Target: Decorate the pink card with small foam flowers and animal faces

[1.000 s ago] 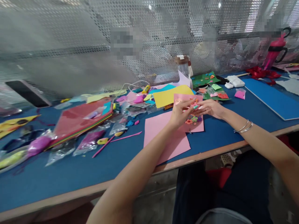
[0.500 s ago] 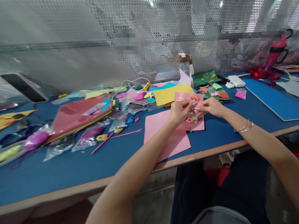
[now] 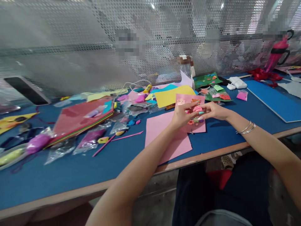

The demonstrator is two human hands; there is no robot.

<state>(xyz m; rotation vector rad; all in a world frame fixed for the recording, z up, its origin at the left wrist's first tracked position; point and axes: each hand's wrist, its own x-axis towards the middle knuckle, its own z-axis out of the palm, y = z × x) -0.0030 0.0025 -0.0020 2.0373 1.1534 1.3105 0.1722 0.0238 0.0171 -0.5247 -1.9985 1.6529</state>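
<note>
Over a small pink card (image 3: 200,128), my left hand (image 3: 181,115) and my right hand (image 3: 215,110) meet at a soft pink lump of modelling clay (image 3: 197,108). The left thumb and index finger curve around its left side, and the right fingertips pinch at its right. Flower shapes (image 3: 191,122) decorate the card's lower part. Near its top are an orange animal-like shape (image 3: 195,101) and a pale pink one (image 3: 180,101). A larger pink sheet (image 3: 160,128) lies partly under my left forearm. My fingers hide part of the clay and card.
Coloured sheets (image 3: 80,117), clay packets (image 3: 90,141) and pink sticks (image 3: 127,136) spread leftward. Behind the card are a yellow sheet (image 3: 172,95) and a lidded jar (image 3: 184,64). A blue board (image 3: 274,100) and a white earphone case (image 3: 238,82) lie right.
My hands have shifted slightly down over the card, with the left fingers spread a little wider around the pink clay. More of the card's upper shapes now shows.
</note>
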